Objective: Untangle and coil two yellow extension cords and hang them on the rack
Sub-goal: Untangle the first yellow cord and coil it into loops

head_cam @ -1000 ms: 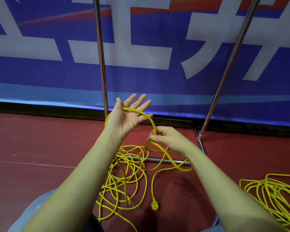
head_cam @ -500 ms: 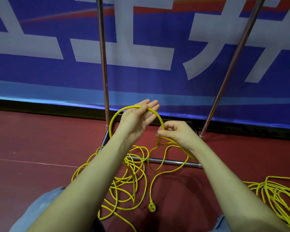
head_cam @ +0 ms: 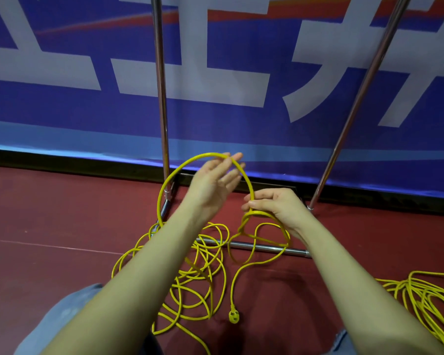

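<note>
1. We see the left hand (head_cam: 214, 184) raised with straight fingers, a loop of the yellow cord (head_cam: 190, 278) arching over its fingertips.
2. The right hand (head_cam: 274, 204) pinches the same cord just beside it, with small loops hanging below.
3. The rest of that cord lies tangled on the red floor (head_cam: 49, 226), its plug (head_cam: 234, 316) lying free.
4. A second cord (head_cam: 426, 298) is heaped near the floor's right edge.
5. The rack (head_cam: 162, 98) stands before a blue banner (head_cam: 62, 111).
</note>
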A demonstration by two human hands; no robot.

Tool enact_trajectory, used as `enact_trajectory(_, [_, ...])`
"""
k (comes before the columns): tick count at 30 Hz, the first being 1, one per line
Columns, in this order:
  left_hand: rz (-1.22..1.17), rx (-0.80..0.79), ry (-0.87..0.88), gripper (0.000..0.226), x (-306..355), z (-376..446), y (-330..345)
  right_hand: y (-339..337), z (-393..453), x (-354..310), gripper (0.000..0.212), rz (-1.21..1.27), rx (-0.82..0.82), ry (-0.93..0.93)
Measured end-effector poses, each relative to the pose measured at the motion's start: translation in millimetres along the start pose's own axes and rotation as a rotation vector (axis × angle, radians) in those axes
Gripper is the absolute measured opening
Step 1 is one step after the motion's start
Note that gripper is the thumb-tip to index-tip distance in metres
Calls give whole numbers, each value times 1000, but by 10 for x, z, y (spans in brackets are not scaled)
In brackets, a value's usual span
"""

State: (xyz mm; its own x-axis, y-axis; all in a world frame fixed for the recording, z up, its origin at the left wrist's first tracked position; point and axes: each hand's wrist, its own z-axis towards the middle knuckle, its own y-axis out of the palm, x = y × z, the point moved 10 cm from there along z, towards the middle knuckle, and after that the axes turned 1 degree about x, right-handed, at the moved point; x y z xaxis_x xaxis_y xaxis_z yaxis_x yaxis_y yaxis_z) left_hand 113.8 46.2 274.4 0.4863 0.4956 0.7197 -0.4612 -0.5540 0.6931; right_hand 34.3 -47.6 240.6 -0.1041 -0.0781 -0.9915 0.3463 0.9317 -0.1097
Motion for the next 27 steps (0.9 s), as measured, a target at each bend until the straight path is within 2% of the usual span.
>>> enact_trajectory(3, [71, -62, -31, 11, -162, -23, 79, 112, -8, -56, 14, -26, -56, 7])
enact_trajectory(5, [69, -49, -28, 12, -139, -29, 69, 158, -18, -13, 13, -37, -85, 35])
enact_trajectory(9, [-78, 3, 24, 15, 122, -34, 96, 178, -15, 123, 21, -143, -112, 55])
enact_trajectory(12, [-177, 35, 34, 30, 288, -38, 102, 148, 12, 188, 20, -214, -104, 55])
enact_trajectory(15, [-261, 95, 56, 36, 366, -26, -11, 88, 33, 194, 14, -221, -65, 44])
enact_trajectory(18, [-342, 136, 102, 36, 392, 29, -153, 18, 48, 148, 18, -163, -2, 11])
enact_trajectory(20, [-257, 145, 101, 34, 303, 40, -189, 5, 46, 124, 15, -87, 26, 9])
enact_trajectory(24, [24, 28, 54, 16, -62, -44, -12, -6, 35, -2, 11, -4, 38, -25])
enact_trajectory(27, [30, 10, 92, 16, -59, -74, 33, 22, -2, -67, 14, 64, -11, -20])
